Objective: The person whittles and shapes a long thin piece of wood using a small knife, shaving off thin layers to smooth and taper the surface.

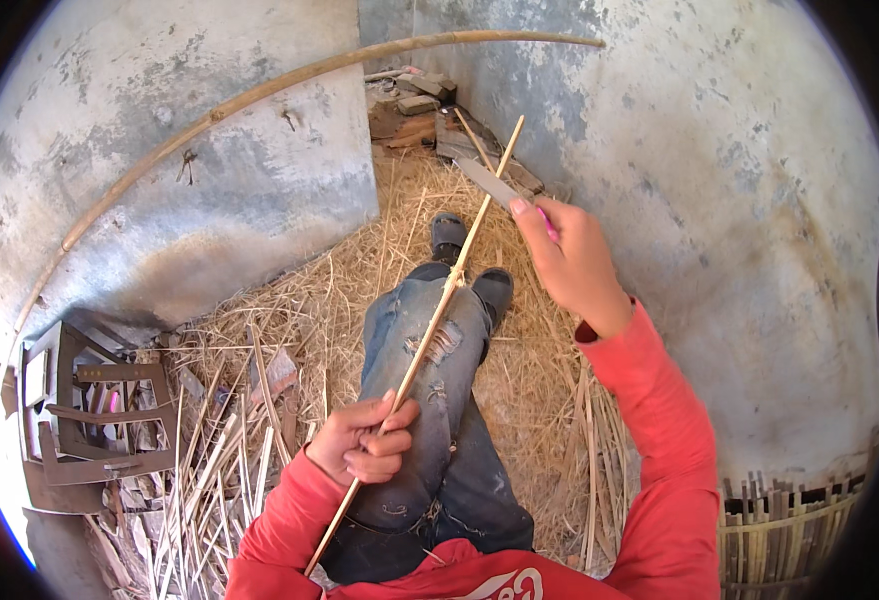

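Observation:
My left hand (369, 440) is closed around the lower part of a long, thin bamboo strip (425, 343). The strip slants up and away over my jeans, with a knobbly node near its middle and its far end raised past my feet. In my right hand (574, 255) is a knife (487, 183) with a wide grey blade and a pink handle, mostly hidden by my fingers. The blade lies across the upper part of the strip, pointing up and left; whether it touches the strip I cannot tell. Near the far end, another thin stick (474, 136) shows behind the strip.
Shavings (289, 270) cover the floor around my legs. Split bamboo strips (214, 480) lie at my left, beside a broken dark wooden frame (109, 420). A long bamboo pole (259, 92) arcs along the wall. Bricks and wood (419, 100) fill the corner; a slatted basket (784, 530) stands lower right.

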Available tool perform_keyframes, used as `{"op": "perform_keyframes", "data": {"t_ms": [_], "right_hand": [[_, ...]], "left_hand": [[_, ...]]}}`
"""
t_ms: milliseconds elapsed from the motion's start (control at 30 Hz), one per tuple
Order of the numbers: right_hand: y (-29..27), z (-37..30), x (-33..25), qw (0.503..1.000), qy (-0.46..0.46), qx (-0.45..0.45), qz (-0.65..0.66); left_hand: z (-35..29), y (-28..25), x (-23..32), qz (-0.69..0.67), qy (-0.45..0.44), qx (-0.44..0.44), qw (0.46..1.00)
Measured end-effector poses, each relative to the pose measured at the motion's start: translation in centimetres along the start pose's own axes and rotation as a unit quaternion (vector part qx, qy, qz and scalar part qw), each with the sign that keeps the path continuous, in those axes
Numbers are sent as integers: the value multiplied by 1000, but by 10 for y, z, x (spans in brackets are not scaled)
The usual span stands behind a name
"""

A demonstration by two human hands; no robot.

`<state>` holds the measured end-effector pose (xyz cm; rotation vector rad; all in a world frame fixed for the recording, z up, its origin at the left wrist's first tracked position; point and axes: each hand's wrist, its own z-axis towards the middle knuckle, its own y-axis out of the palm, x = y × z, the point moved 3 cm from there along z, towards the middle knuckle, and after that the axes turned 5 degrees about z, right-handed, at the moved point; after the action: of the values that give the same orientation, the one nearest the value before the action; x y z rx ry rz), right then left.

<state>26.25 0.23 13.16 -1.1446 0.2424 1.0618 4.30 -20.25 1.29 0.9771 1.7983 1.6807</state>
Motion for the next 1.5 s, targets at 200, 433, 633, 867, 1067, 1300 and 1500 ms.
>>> {"op": "perform_keyframes", "data": {"t_ms": [200,433,633,867,1067,1300,1500], "right_hand": [[26,11,25,997,-32,2,-68],[42,-44,-5,987,18,-150,61],[25,-36,-6,907,186,-247,284],[16,-20,-33,976,69,-169,120],[31,-28,-45,986,34,-141,85],[25,-48,-58,975,-6,-194,106],[3,1,7,998,26,-44,-37]], "left_hand": [[4,-4,5,-23,-10,-16,1000],[-1,-5,1,16,-7,11,1000],[3,-2,1,30,2,22,999],[3,0,0,91,31,76,993],[4,1,0,114,37,77,990],[4,-1,4,77,27,64,995],[9,14,-4,207,62,145,966]]}}
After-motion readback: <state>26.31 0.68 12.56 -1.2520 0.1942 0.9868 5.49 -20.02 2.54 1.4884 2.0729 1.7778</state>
